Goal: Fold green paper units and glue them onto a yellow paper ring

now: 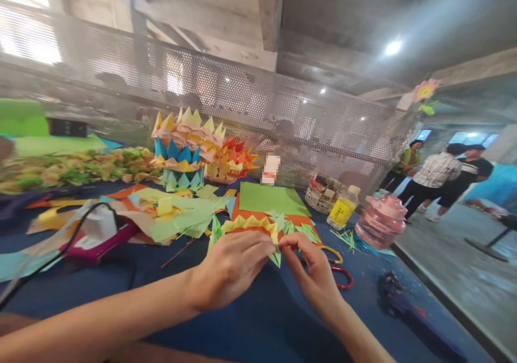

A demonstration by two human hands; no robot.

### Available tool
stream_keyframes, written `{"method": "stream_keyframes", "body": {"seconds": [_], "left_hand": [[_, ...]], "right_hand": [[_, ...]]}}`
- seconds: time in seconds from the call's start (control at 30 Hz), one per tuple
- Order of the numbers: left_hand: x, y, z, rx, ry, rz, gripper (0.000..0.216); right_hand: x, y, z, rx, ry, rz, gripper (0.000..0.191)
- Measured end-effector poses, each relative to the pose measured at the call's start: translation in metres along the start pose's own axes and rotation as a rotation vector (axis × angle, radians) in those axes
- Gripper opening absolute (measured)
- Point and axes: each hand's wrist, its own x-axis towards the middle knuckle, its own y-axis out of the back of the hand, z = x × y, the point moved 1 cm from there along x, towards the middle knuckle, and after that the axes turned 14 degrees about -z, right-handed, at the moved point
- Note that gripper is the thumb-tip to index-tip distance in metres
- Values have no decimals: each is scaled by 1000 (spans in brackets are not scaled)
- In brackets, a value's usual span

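A paper crown [250,224] of folded yellow points with green pointed pieces is held low over the table. My left hand [230,269] is closed around its near side, back of the hand up, hiding part of it. At the crown's right end my right hand [313,269] has thumb and forefinger pinched together; what lies between them is too small to make out. Folded green pieces [301,229] lie just beyond the right hand. Beside that hand, yellow and red scissor handles [344,278] show; their blades are hidden.
Stacked paper crowns [181,153] stand at the back, near a heap of folded paper [81,166]. A tissue pack [99,244] and a black cable lie left. Rightward are a basket [321,196], a bottle [342,209], a pink jug [382,225] and a glue gun [412,314].
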Motion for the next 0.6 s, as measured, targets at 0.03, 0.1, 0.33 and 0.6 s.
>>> {"method": "stream_keyframes", "body": {"seconds": [0.03,0.1,0.33,0.6], "left_hand": [[1,1,1,-126,81,45,14],[1,1,4,-331,233,90,8],[-6,-2,3,-679,486,30,11],[-10,0,5,-712,433,32,12]], "right_hand": [[-1,-1,-1,5,26,4,12],[-4,-4,-3,-5,91,7,7],[-3,-17,-7,-78,201,37,9],[-4,-17,-12,-138,211,6,10]]}}
